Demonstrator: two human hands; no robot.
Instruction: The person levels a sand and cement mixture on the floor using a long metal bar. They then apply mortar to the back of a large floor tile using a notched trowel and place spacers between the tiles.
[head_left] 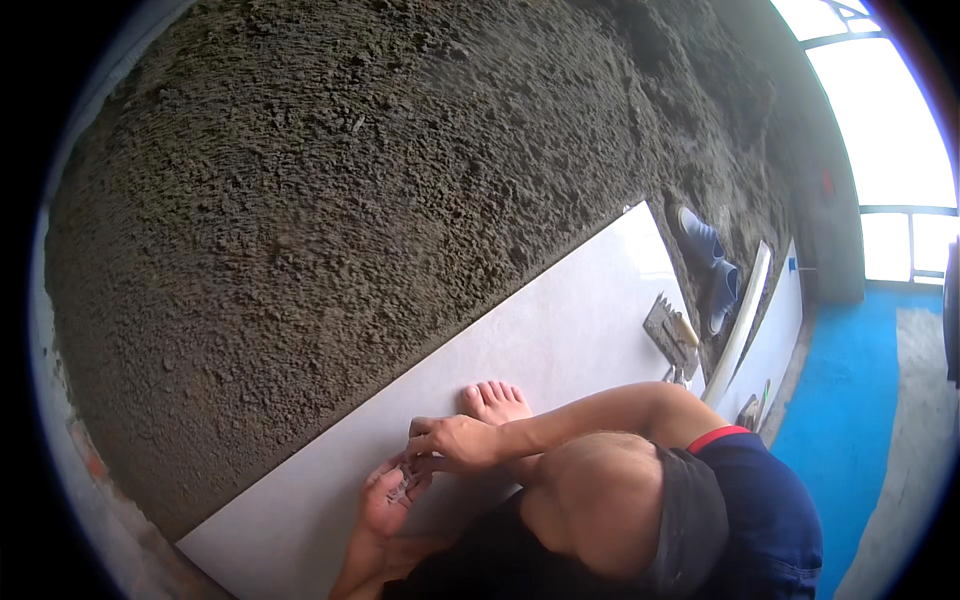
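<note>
My left hand (381,508) is cupped, palm up, over the pale tile, with a small cluster of whitish pieces (400,487) in it. The pieces look like tile spacers, but they are too small to tell for sure. My right hand (458,442) reaches in from the right, its fingers bent and drawn together at the left hand's fingertips. What the right fingers pinch, if anything, is hidden. Beneath both hands lies a row of large white floor tiles (560,310). My bare foot (497,402) rests on it just beyond the right hand.
Rough grey mortar (300,220) spreads beyond the tile edge. A notched trowel (672,335) lies on the tile at right. Past it are blue shoes (712,265), a long pale straightedge (740,325), another tile (775,320) and a blue floor covering (845,400).
</note>
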